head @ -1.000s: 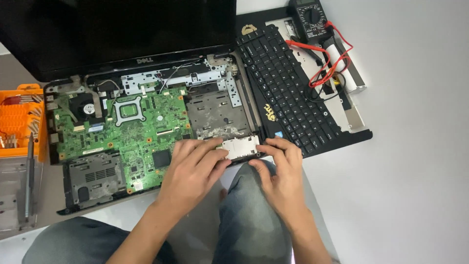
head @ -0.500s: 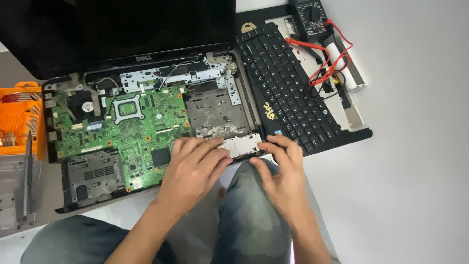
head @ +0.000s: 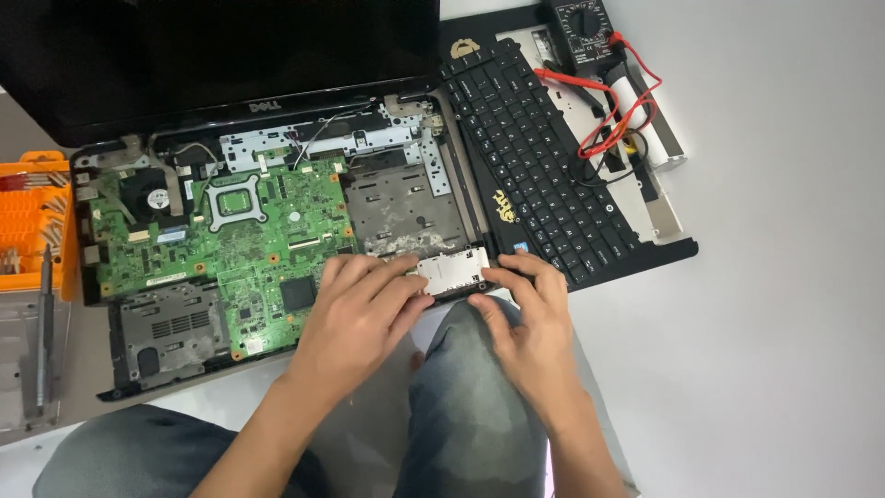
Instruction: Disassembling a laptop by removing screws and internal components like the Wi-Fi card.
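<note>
So there's this small silvery metal module (head: 452, 270) sitting at the front edge of the opened laptop base (head: 166, 364), right by the bare metal bay (head: 406, 207); both hands are working on it from either side. The left hand (head: 355, 318) is lying flat-ish with fingers spread, fingertips touching the module's left end; the right hand (head: 527, 318) is curling in, fingertips pressing on its right edge, so it's kind of being pinched between the two. Left of that the green motherboard (head: 240, 240) is lying exposed, fan (head: 147, 195) in the corner; the detached keyboard panel (head: 544, 166) is lying to the right, with a multimeter (head: 583, 23) and red leads (head: 627, 101) beyond it; an orange tool tray (head: 32, 221) is sitting at far left.
</note>
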